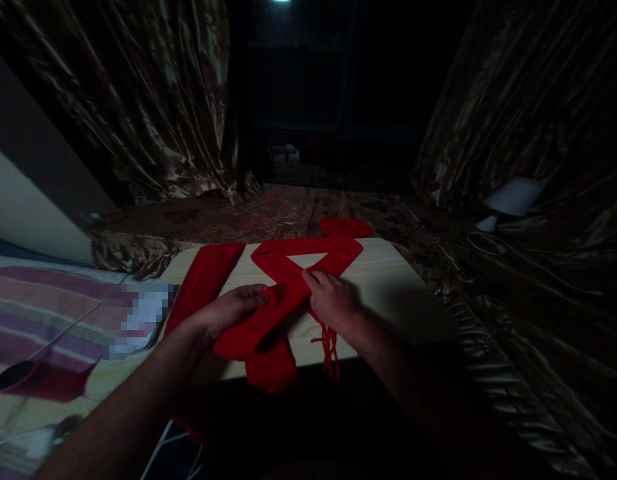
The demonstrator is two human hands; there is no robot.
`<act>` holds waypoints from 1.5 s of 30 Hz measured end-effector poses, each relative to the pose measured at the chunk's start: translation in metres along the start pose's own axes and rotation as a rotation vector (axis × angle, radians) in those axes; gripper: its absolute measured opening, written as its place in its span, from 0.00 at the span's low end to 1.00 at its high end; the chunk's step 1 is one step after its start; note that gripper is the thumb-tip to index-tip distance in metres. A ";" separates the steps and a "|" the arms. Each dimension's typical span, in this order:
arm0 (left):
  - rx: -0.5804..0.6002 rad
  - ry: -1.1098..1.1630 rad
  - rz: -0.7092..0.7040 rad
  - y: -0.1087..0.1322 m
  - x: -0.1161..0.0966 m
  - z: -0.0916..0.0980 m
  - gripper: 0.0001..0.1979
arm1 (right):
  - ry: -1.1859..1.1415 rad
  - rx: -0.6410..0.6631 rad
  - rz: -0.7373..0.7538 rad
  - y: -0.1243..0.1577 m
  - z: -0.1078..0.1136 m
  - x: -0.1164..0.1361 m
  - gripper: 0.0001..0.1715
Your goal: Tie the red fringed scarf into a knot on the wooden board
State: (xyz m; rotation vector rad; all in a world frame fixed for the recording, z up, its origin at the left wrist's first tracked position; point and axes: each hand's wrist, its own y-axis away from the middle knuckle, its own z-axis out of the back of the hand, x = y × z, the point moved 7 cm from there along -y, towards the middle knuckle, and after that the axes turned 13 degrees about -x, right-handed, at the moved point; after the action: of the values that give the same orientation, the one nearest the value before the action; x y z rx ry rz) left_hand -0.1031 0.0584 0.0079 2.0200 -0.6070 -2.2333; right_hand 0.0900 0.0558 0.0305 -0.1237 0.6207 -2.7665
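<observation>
A long red scarf (283, 303) with tassels lies crossed over itself in a loop on the pale wooden board (388, 300). My left hand (237, 308) is closed on a fold of it, thumb on top. To the right, my right hand (331, 300) pinches the scarf near where its strips cross. Tassels hang below my right hand, towards the board's near edge. One red strip runs along the board's left side, and another part drapes over the near edge. A small red cloth piece (345, 227) lies just beyond the board's far edge.
A small lamp (513, 197) with a cord stands at the right on patterned cloth. Dark red cup-like object (41, 383) lies at the left by a striped cloth (43, 300). Patterned curtains (183, 100) hang at the back. The light is dim.
</observation>
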 end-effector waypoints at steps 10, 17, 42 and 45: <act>0.081 -0.956 -0.356 0.022 -0.007 -0.017 0.20 | -0.008 0.143 0.131 0.023 -0.010 0.009 0.19; -0.302 -1.068 -0.638 0.008 -0.033 -0.032 0.19 | -0.016 0.180 0.159 0.020 -0.008 0.011 0.16; -0.032 -1.438 -0.852 -0.063 -0.040 -0.110 0.18 | -0.668 0.089 -0.375 -0.009 -0.023 -0.039 0.11; -0.044 -1.426 -0.873 -0.067 -0.039 -0.112 0.15 | -0.761 0.067 -0.401 -0.006 -0.028 -0.045 0.10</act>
State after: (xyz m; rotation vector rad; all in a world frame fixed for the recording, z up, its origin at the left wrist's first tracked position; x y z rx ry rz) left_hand 0.0246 0.1049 0.0155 0.2369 0.4806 -3.8634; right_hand 0.1266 0.0866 0.0067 -1.3292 0.3109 -2.7602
